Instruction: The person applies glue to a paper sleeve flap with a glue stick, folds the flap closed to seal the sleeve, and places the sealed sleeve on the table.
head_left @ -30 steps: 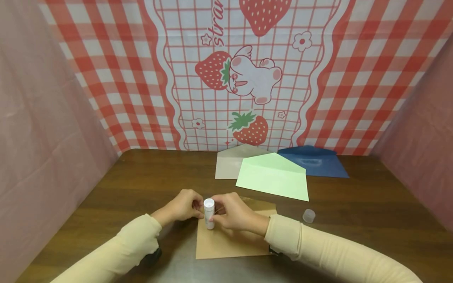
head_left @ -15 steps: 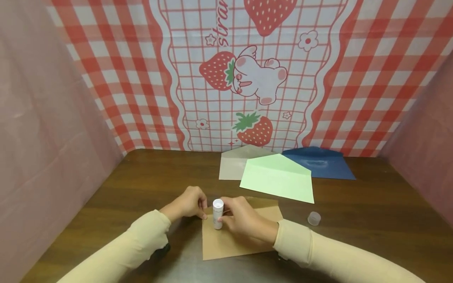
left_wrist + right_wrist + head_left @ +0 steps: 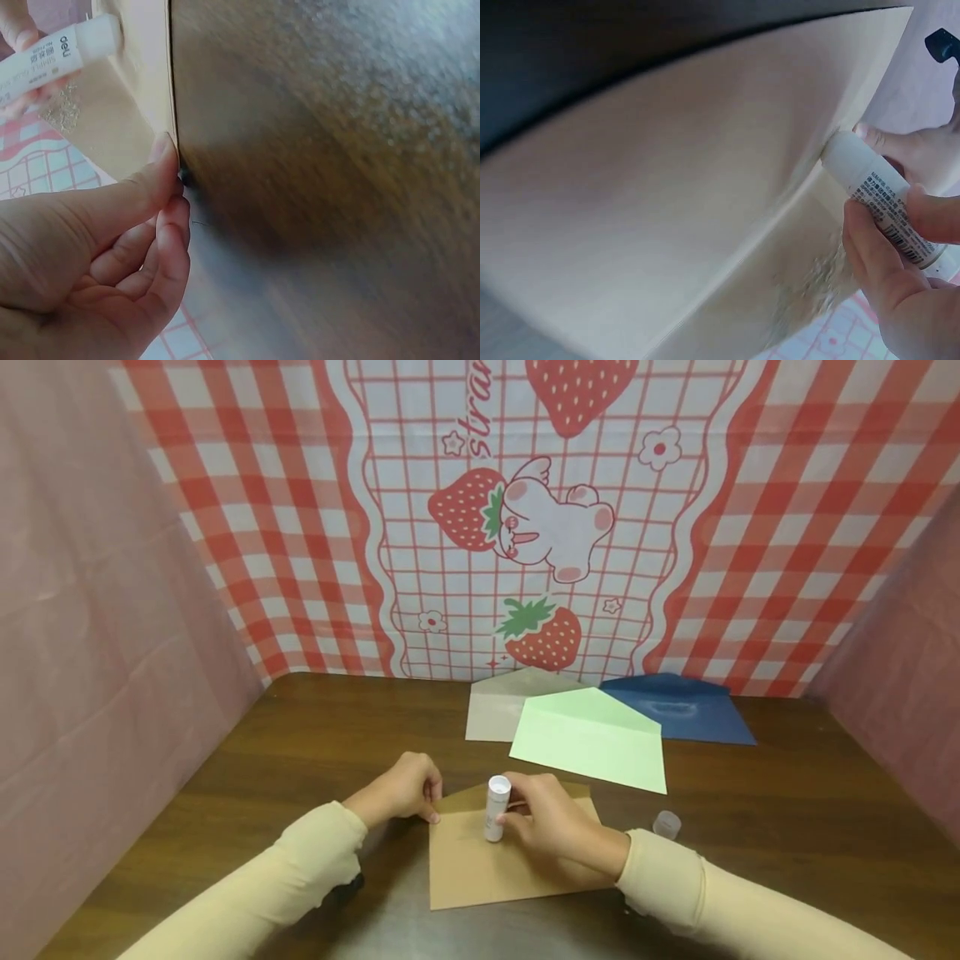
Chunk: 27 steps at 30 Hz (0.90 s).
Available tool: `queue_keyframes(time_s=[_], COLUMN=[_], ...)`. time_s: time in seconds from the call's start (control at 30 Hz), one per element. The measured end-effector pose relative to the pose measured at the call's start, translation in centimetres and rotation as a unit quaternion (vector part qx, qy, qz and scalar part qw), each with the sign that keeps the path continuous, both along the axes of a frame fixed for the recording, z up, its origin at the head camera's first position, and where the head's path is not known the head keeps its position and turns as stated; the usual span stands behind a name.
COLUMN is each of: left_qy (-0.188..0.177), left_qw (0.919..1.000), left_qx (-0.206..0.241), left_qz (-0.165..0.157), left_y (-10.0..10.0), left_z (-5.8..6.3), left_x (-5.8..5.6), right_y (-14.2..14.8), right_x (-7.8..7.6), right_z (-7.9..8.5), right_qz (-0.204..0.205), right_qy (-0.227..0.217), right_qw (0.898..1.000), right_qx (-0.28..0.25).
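Forearms (image 3: 247, 885) angle inward; left hand (image 3: 408, 783) pinches kraft envelope (image 3: 480, 872), right hand (image 3: 553, 818) grips glue stick (image 3: 496, 810) between thumb and fingers.

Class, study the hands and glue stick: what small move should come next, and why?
Probably slide the glue stick along the brown envelope's flap: the right hand holds it end-down by the fold, the left hand pinches the envelope's edge, and smears mark only part of the flap.
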<state>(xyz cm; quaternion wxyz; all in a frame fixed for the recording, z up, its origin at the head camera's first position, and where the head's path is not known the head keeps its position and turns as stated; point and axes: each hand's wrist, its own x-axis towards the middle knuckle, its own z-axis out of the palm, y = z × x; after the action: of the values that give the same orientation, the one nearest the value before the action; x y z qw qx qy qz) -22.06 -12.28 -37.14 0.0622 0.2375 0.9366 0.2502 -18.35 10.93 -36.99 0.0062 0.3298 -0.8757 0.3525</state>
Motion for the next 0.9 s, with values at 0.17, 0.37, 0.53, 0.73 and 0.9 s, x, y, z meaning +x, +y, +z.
queue_keyframes(time_s=[0.17, 0.37, 0.53, 0.73, 0.9], left_qy=[0.007, 0.003, 0.012, 0.007, 0.001], left_qw=[1.0, 1.0, 0.9999, 1.0, 1.0], left_qx=[0.001, 0.001, -0.006, -0.002, -0.002], left_qz=[-0.005, 0.003, 0.0, 0.003, 0.007], left_y=[0.0, 0.0, -0.1, 0.0, 0.0], left_z=[-0.1, -0.1, 0.2, 0.2, 0.2], left_x=[0.1, 0.0, -0.1, 0.0, 0.2], right_y=[2.0, 4.2, 5.9, 7.8, 9.2], right_x=[0.1, 0.0, -0.1, -0.1, 0.0], right_z=[0.2, 0.5, 0.3, 0.2, 0.9], right_qz=[-0.018, -0.039, -0.048, -0.071, -0.097], right_qy=[0.003, 0.013, 0.051, 0.091, 0.067], right_qw=[1.0, 0.999, 0.997, 0.993, 0.992], right_qx=[0.013, 0.025, 0.01, 0.025, 0.048])
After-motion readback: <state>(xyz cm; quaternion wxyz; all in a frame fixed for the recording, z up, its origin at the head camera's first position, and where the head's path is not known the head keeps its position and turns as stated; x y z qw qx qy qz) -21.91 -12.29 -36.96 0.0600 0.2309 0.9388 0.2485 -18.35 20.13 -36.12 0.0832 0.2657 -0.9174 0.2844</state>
